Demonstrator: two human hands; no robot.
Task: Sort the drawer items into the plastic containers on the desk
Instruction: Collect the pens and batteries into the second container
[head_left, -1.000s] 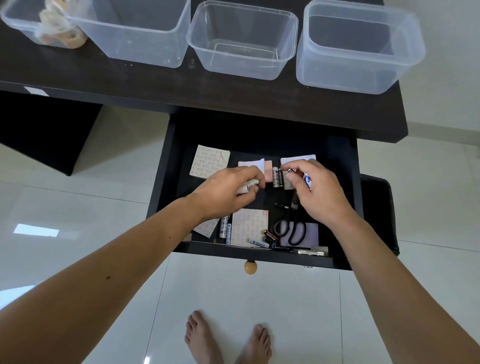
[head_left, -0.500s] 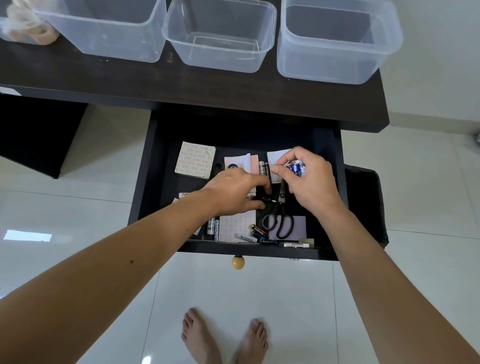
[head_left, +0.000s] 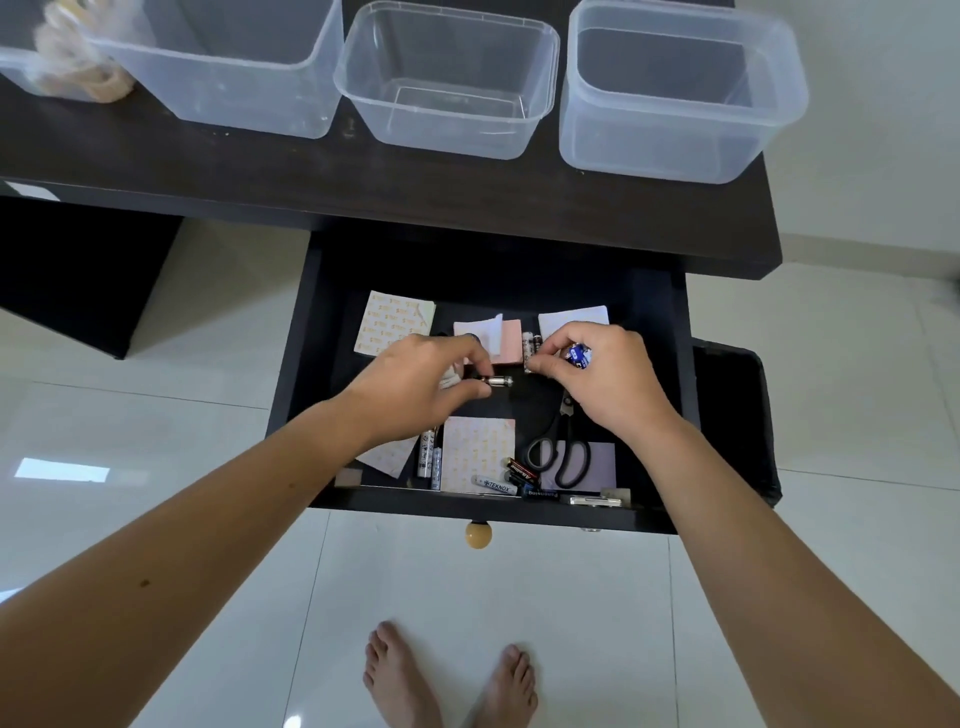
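Black drawer (head_left: 291, 405) open | left hand (head_left: 410, 384) fingers pinching battery (head_left: 497, 381) | right hand (head_left: 602, 379) gripping batteries (head_left: 577, 355), mid-drawer

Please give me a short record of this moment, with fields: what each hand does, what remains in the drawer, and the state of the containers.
left hand: pinches a small battery
right hand: holds batteries, fingertips at two more
drawer: open; scissors, sticky note pads, loose batteries
containers: three look empty; far-left one holds tape rolls

Far-left container (head_left: 31, 67) w/ contents cut off, blurred
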